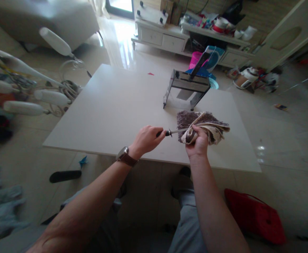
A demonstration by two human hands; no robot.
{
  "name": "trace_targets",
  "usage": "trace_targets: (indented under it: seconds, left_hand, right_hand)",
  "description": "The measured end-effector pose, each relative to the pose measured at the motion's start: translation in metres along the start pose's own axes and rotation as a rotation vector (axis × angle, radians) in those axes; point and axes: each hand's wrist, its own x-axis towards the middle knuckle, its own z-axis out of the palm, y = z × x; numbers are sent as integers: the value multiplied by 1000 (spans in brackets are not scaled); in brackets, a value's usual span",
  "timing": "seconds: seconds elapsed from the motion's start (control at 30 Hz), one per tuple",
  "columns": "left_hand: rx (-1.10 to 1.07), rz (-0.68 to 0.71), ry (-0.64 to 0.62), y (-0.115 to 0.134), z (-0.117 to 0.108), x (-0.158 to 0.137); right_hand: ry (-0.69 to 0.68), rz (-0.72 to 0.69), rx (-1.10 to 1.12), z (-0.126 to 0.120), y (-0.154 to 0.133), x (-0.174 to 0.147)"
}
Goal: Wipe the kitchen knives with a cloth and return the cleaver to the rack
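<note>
My left hand point(149, 138), with a watch on its wrist, is closed around the black handle of what looks like a honing steel point(175, 131). Its thin metal rod points right and runs into the folds of a brown-and-cream cloth point(214, 121). My right hand point(198, 140) grips that bunched cloth, thumb on top, around the rod's far part, which is hidden. Just behind the cloth, a clear-sided knife block point(189, 84) with dark edges stands on the white table point(111, 112). A black handle point(200, 65) sticks up from it, and a grey blade shows through its side.
A small red piece point(150, 73) lies near the table's far edge. Left of the table stands a floor lamp point(38, 96) with several white shades. A red bag point(254, 214) is on the floor at right. A cluttered white cabinet point(161, 38) lines the back.
</note>
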Motion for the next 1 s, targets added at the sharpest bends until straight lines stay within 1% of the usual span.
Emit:
trace_targets:
  seconds: [0.13, 1.0]
  left_hand:
    - [1, 3, 6, 0, 0, 0]
    - [10, 14, 9, 2, 2, 0]
  right_hand:
    - [2, 16, 8, 1, 0, -1]
    - [-37, -11, -22, -1, 3, 0]
